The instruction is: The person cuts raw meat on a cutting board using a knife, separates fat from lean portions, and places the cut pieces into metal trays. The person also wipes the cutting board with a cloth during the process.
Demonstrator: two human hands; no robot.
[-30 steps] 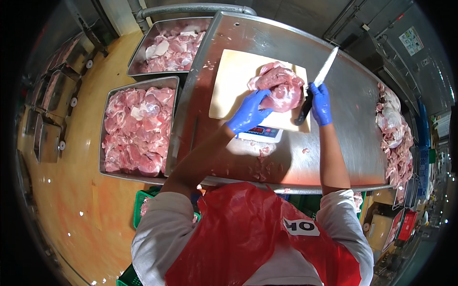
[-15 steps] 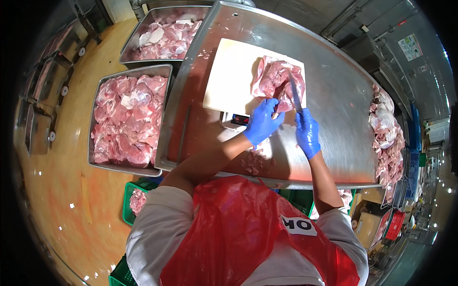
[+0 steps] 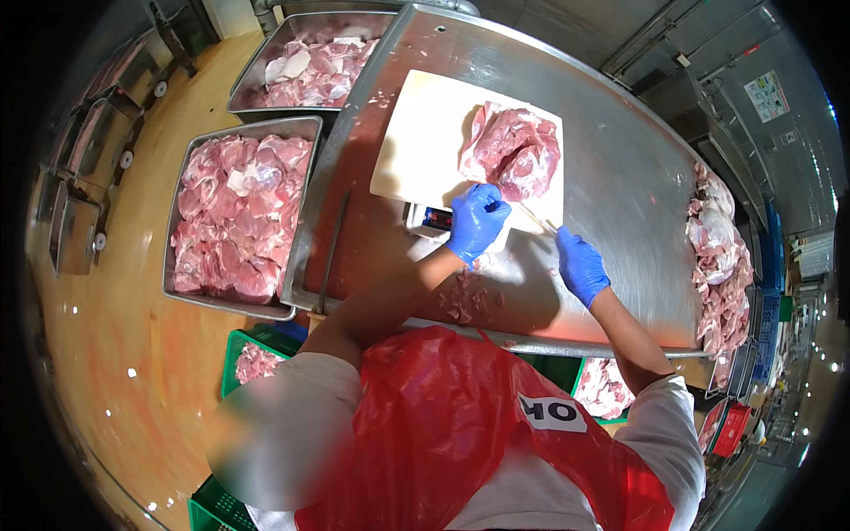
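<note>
While the right hand (image 3: pixel 582 267) is closing its gloved fingers around the knife (image 3: pixel 537 219), most of the handle is being hidden by the palm, and the narrow blade is pointing up and to the left, toward the near edge of the meat piece (image 3: pixel 513 152). Blade tip: whether it is touching the meat or lying just beside it, cannot tell. The left hand (image 3: pixel 478 223), also in a blue glove, is holding its fingers curled inward, with little gap showing, at the near edge of the same piece; whether the fingertips are pinching a bit of flesh or only resting against it, cannot tell. The meat piece is lying on the right half of the white cutting board (image 3: pixel 416 133), a dark fold running through its middle. Beneath the board's near edge, a small scale (image 3: pixel 420 219) is partly showing, just left of the left hand. Board and scale are standing on the metal table (image 3: pixel 629 186), where meat scraps (image 3: pixel 460 305) are lying scattered nearer the person's red apron (image 3: pixel 425 416). Farther out, a heap of meat (image 3: pixel 719 257) is resting along the table's right end. Beyond the left side, a near metal tub (image 3: pixel 232 307) and a far metal tub (image 3: pixel 251 96) are holding many cut pieces. Below, a green crate (image 3: pixel 228 365) is containing more meat.
</note>
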